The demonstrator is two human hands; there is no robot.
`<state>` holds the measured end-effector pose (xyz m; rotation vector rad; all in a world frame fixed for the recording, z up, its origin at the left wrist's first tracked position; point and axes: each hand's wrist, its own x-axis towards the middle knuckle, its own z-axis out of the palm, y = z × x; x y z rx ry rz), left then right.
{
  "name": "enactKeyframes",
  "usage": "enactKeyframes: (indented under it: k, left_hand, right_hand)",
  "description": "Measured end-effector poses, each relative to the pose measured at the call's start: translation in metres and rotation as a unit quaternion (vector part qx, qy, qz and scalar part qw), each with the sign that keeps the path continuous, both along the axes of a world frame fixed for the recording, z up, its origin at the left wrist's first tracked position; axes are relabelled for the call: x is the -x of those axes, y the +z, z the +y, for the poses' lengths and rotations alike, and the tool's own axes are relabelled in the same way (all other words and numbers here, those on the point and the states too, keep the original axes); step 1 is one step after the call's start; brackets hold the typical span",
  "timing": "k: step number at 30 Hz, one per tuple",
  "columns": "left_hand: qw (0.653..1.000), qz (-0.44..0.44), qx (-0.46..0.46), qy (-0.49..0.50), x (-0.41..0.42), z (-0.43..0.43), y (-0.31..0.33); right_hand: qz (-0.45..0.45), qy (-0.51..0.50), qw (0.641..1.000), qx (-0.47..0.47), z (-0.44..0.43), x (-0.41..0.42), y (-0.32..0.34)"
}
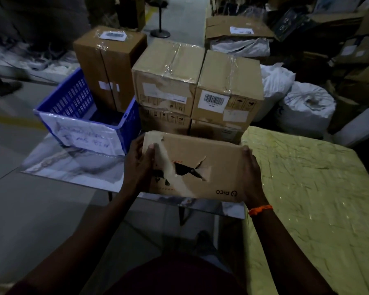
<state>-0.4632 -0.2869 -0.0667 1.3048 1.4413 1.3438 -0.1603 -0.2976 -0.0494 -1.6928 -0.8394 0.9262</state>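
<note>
One carton (218, 158) between left fingers (150, 150), right fingers (246, 150)

Dim, murky light; bowed, blurred edges

Warehouse: stacked cartons (228, 86) (taped, barcoded), sacks (305, 107)

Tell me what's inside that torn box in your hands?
The torn box, gripped by the left hand and right hand, shows only darkness through its ragged hole. Cardboard hides the contents.
</note>
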Motion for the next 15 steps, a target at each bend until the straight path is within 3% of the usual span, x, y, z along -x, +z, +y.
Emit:
enactKeyframes:
  k: [3,15]
  left_hand:
    - [0.993,-0.066,0.075,0.069,0.001,-0.012,-0.003]
    - [0.991,0.003,0.116,0.068,0.000,-0.071,-0.065]
  right_hand:
    - [0.019,0.004,1.000,0.015,-0.014,0.006,-0.011]
    - [-0.073,0.045,0.995,0.061,-0.072,-0.003,-0.070]
